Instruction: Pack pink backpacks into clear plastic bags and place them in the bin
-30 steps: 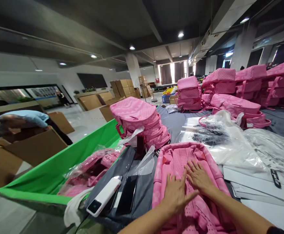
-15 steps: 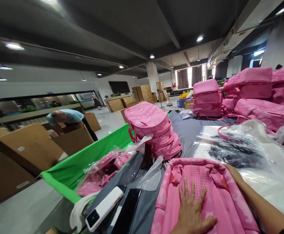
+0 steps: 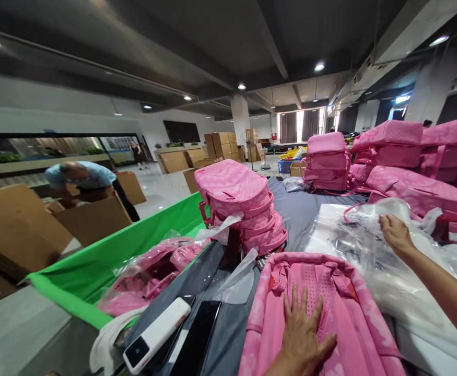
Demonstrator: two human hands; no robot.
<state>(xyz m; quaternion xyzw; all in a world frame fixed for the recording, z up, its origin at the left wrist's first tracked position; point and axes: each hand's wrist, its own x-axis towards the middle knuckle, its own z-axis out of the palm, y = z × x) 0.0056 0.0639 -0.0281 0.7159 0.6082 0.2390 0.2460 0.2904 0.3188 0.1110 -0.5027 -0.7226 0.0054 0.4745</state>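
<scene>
A pink backpack (image 3: 349, 313) lies flat on the grey table in front of me, back panel up. My left hand (image 3: 304, 334) rests flat on it with fingers spread. My right hand (image 3: 395, 233) is stretched out to the right over a heap of clear plastic bags (image 3: 385, 271), its fingers curled on the plastic. Whether it grips a bag I cannot make out.
A stack of pink backpacks (image 3: 239, 206) stands behind, more pink stacks (image 3: 393, 156) at the right. A green bin (image 3: 106, 261) holds bagged backpacks. A white power bank (image 3: 155, 334) and black phone (image 3: 197, 339) lie near. A person (image 3: 83, 180) bends over cardboard boxes at the left.
My right hand has left the backpack and moved up and right onto the plastic bags. My left hand stays flat on the backpack.
</scene>
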